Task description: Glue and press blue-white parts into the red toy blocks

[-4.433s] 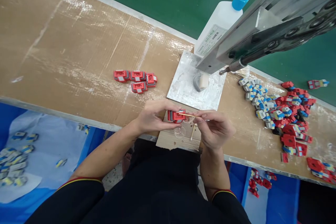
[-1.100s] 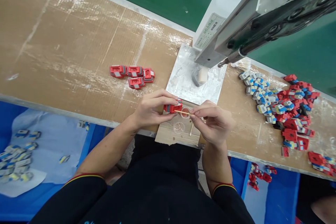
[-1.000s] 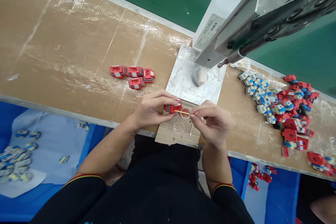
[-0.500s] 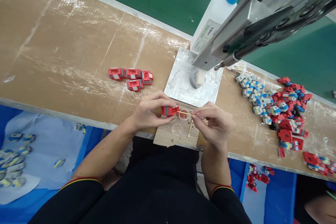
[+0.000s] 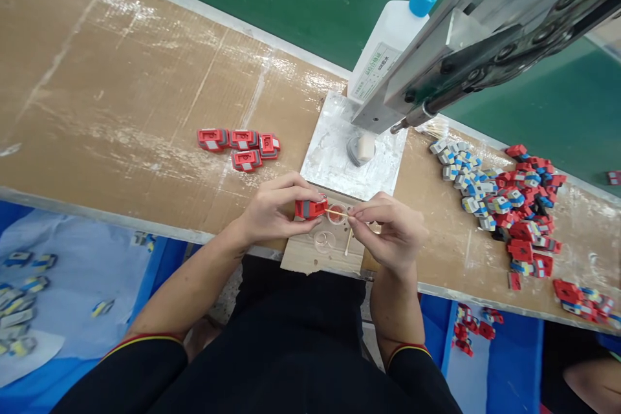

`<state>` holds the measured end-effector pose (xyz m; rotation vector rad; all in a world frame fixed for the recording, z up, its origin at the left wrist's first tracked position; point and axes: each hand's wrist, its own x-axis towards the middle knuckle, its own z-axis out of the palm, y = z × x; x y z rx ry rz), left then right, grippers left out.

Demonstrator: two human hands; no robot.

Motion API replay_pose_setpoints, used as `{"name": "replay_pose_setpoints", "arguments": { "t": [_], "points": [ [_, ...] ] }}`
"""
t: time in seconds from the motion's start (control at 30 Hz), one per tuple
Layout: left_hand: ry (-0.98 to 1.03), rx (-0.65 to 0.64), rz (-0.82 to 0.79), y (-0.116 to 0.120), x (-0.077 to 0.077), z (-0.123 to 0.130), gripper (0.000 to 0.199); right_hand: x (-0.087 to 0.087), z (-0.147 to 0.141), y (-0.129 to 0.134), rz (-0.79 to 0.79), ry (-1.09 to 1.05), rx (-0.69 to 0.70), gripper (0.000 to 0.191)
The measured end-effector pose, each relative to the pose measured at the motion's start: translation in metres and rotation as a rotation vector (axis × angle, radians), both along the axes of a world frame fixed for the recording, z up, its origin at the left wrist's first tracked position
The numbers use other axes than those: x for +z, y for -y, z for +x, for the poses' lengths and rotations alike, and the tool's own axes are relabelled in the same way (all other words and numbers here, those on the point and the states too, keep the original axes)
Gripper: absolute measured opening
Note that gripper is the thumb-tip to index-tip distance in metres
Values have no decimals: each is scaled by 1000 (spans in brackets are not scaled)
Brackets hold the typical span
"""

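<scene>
Left hand (image 5: pixel 274 207), centre of frame: thumb below, fingers above, pinched round a red vehicle (image 5: pixel 311 208) with grey along its side. Right hand (image 5: pixel 392 226), right of centre: narrow fingertip grip on a thin stick (image 5: pixel 337 212), tip at the vehicle's right end; contact or a hair's gap, cannot tell.

On doing it well: left grip should stay firm but clear of the end being worked. Stick best held light and low-angled, moved in small strokes, wrist quiet. A clear cup (image 5: pixel 337 222) with reddish contents sits directly under the stick; a dropped sleeve of attention could tip it. Second clear dish (image 5: pixel 324 242) and a cotton swab (image 5: pixel 348 242) lie close by, so the right hand does well to keep high over them.

Surface: torn cardboard (image 5: pixel 301 259) under the cups, on a brown, glossy, scuffed bench (image 5: pixel 121 90). Metal plate (image 5: pixel 323 155) above it in frame, bearing a pale block (image 5: pixel 367 147). White bottle (image 5: pixel 388 32), blue nozzle, behind a metal press (image 5: pixel 436 71). Four red parts (image 5: pixel 246 160) grouped left of centre; mixed pile (image 5: pixel 524 233) at right.

Room: green surface (image 5: pixel 291 0) along the top; blue bins (image 5: pixel 517 362) in both lower corners; another person's bare limb (image 5: pixel 589 378), lower right.
</scene>
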<state>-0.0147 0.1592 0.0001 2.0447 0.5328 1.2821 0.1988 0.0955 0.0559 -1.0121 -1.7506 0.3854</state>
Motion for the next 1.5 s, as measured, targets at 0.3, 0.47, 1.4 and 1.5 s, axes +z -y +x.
{"name": "replay_pose_setpoints", "arguments": {
  "t": [0.3,0.47,1.4,1.5],
  "points": [
    [5,-33,-11,0,0,-1,29,-2,-3,-1,42,-26,-12,21],
    [16,-31,-22,0,-1,-1,30,-1,-1,0,30,-4,-22,20],
    [114,66,-224,-7,-8,-8,27,-14,152,12,-379,475,-756,20],
    [94,73,-220,-8,-9,-8,26,-23,189,-28,-589,727,-910,34]
  ]
}}
